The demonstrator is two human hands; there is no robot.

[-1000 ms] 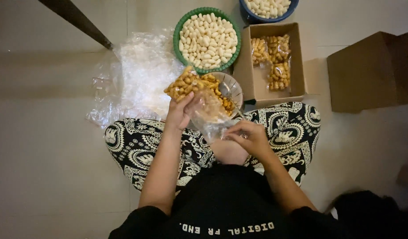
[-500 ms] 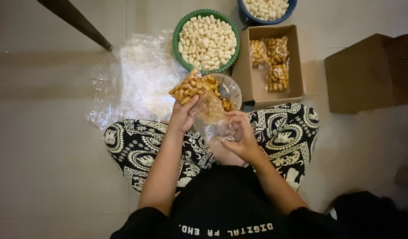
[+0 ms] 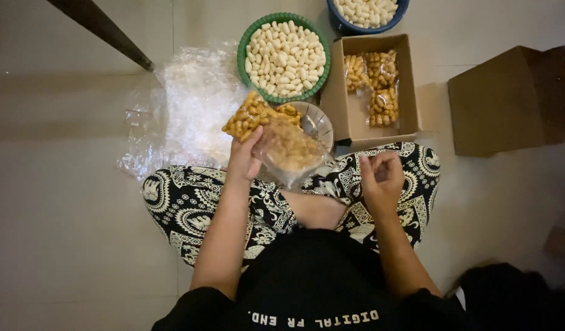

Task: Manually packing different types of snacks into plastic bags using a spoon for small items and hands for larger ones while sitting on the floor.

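Three clear snack packets (image 3: 373, 86) in open brown box (image 3: 341, 104) beside green basket (image 3: 246, 43)

My right hand (image 3: 380, 178) lets go of the clear bag of snacks (image 3: 288, 150) and now sits apart over my knee, fingers loosely curled. My left hand (image 3: 244, 158) alone holds the bag, lowered toward my lap.

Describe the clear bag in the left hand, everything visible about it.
The clear bag is thin, see-through plastic, partly filled with golden-brown fried snack pieces. The left hand grips its left side, holding it tilted above the lap, in front of a small glass bowl. Its lower end looks loose and crinkled. The right hand is apart from it.
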